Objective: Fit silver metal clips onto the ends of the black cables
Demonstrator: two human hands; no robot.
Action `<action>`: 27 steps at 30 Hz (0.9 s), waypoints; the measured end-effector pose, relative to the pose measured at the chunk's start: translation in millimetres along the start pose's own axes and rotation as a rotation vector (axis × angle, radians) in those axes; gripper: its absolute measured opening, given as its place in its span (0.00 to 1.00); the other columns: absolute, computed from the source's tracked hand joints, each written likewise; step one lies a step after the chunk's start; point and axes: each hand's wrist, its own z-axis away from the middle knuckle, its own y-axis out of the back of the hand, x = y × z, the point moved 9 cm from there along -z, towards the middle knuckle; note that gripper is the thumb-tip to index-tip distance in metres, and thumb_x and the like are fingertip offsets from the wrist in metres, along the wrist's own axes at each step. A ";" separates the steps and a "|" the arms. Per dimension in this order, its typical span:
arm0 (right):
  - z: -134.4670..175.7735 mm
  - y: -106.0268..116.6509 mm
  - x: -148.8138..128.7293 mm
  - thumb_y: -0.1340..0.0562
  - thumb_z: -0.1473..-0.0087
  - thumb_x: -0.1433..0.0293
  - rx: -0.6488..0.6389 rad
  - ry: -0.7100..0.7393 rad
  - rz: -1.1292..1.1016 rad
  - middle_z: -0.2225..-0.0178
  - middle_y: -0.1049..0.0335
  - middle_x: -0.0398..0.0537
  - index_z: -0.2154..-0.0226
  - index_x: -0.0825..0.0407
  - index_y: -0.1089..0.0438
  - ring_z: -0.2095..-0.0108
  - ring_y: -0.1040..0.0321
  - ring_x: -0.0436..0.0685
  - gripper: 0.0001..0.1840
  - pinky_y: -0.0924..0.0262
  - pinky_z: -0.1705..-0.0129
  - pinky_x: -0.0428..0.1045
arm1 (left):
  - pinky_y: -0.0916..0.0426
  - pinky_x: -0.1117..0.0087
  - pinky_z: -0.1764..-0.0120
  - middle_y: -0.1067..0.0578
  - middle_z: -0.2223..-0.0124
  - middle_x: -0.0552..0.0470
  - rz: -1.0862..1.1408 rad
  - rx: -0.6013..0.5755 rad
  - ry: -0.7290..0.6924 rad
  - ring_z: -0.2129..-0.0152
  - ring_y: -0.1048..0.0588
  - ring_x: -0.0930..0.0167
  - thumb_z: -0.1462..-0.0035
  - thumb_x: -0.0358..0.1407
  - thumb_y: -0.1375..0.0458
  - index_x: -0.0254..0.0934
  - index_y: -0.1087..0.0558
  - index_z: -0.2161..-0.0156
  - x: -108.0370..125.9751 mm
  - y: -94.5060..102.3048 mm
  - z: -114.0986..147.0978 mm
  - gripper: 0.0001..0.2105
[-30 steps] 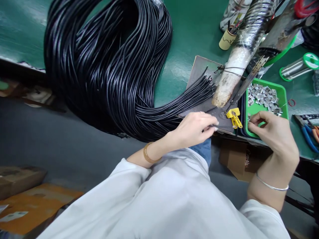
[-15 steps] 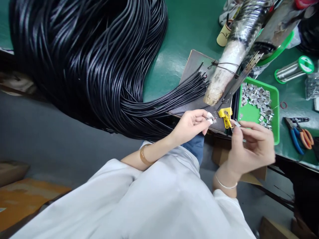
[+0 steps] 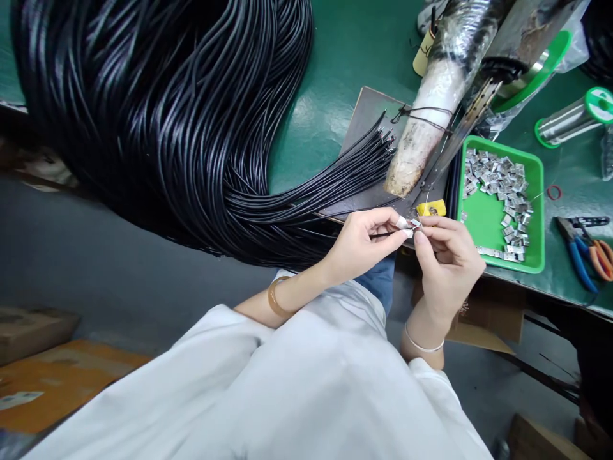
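Observation:
My left hand (image 3: 359, 241) pinches the end of a black cable (image 3: 382, 235) between thumb and forefinger, whose tips carry white wrapping. Against that end my right hand (image 3: 445, 259) presses a small silvery metal connector (image 3: 416, 223), its thumb and forefinger closed round it. The two hands' fingertips meet, so the exact join is partly hidden. Just behind them is a yellow clip (image 3: 432, 208), partly covered by the right fingers. More cables of the same kind lie in a bundle (image 3: 335, 182), their stripped ends on a dark board (image 3: 368, 115).
A plastic-wrapped tube (image 3: 407, 169) slants down over the board. To the right are a green tray (image 3: 540, 211) of metal connectors, a solder spool (image 3: 567, 121) and pliers (image 3: 577, 259). A large heap of black cable (image 3: 158, 115) covers the left side of the table.
My right hand has moved left and slightly up, bringing the metal connector to the cable end in my left hand. The left hand has stayed nearly in place. The view has shifted slightly.

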 end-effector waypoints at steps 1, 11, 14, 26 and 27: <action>0.2 -0.1 -0.3 0.32 0.47 0.74 0.005 0.004 0.007 0.62 0.24 0.45 0.67 0.49 0.23 0.61 0.25 0.50 0.04 0.28 0.64 0.46 | 0.32 0.80 0.68 0.27 0.70 0.53 -0.044 0.017 -0.016 0.74 0.30 0.80 0.46 0.31 0.36 0.30 0.28 0.68 1.2 1.3 0.9 0.06; -0.1 0.5 -3.1 0.33 0.46 0.73 -0.014 0.063 0.078 0.62 0.23 0.45 0.66 0.49 0.24 0.61 0.25 0.52 0.04 0.28 0.64 0.47 | 0.39 0.77 0.72 0.26 0.71 0.54 -0.518 0.002 -0.392 0.77 0.35 0.79 0.39 0.32 0.40 0.32 0.25 0.67 35.2 0.8 9.3 0.06; 0.8 1.8 -13.6 0.34 0.45 0.75 -0.047 0.178 0.209 0.60 0.22 0.46 0.64 0.49 0.24 0.59 0.25 0.53 0.06 0.27 0.57 0.51 | 0.35 0.75 0.66 0.24 0.69 0.52 -0.671 -0.025 -0.486 0.74 0.31 0.77 0.37 0.31 0.43 0.32 0.24 0.66 42.0 -4.2 12.6 0.07; 1.0 1.6 -6.4 0.34 0.46 0.73 -0.109 0.076 0.174 0.60 0.23 0.46 0.67 0.49 0.25 0.59 0.25 0.54 0.03 0.27 0.60 0.51 | 0.40 0.70 0.65 0.28 0.72 0.51 -1.123 -0.085 -0.710 0.73 0.36 0.71 0.32 0.30 0.51 0.33 0.25 0.65 48.9 -24.4 25.4 0.13; 1.1 1.6 -8.2 0.34 0.45 0.73 -0.112 0.096 0.197 0.60 0.23 0.46 0.66 0.49 0.25 0.59 0.25 0.54 0.03 0.27 0.59 0.51 | 0.40 0.70 0.65 0.27 0.72 0.50 -1.133 -0.090 -0.703 0.73 0.36 0.71 0.32 0.30 0.52 0.33 0.25 0.65 49.0 -24.4 25.0 0.14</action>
